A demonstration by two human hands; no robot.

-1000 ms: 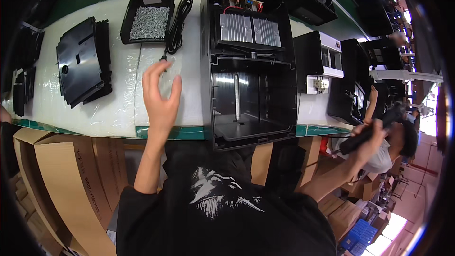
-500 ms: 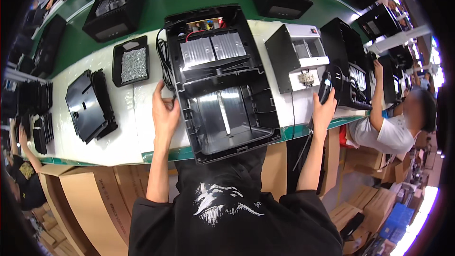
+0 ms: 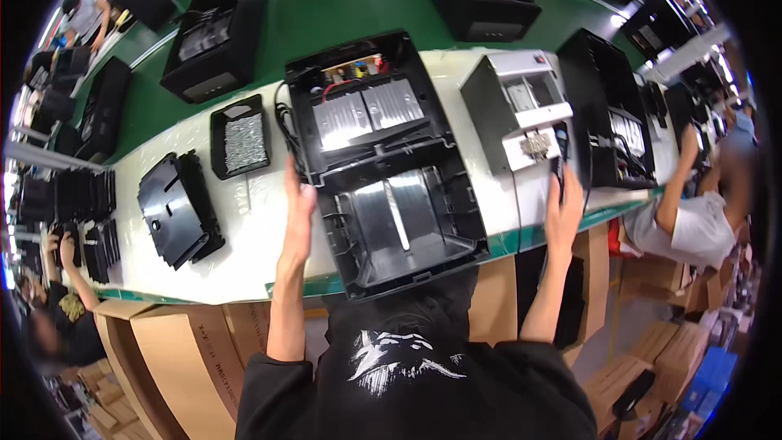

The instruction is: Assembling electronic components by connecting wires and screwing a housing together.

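A large black plastic housing (image 3: 467, 204) lies open in front of me, with two silver blocks (image 3: 366, 118) and coloured wires in its far half. The near half is a bare tray. Beside the housing's left wall, just below a looped black cable (image 3: 284, 121), is my left hand (image 3: 300, 216), its fingers stretched out and holding nothing. My right hand (image 3: 564, 210) is wrapped round a dark electric screwdriver (image 3: 561, 143). The tool stands at the front of a white and grey screw feeder (image 3: 533, 118); whether its tip touches the feeder cannot be seen.
A black bin of small screws (image 3: 246, 143) and a stack of black plates (image 3: 175, 208) lie to the left. Another open black unit (image 3: 607, 106) stands right of the feeder. More units sit on the green conveyor (image 3: 342, 8). Co-workers are at both sides, cardboard boxes (image 3: 183, 358) below.
My right hand has brought the screwdriver closer to the screw feeder's front. The fingers of my left hand have straightened along the housing's side. The whole view has shifted slightly.
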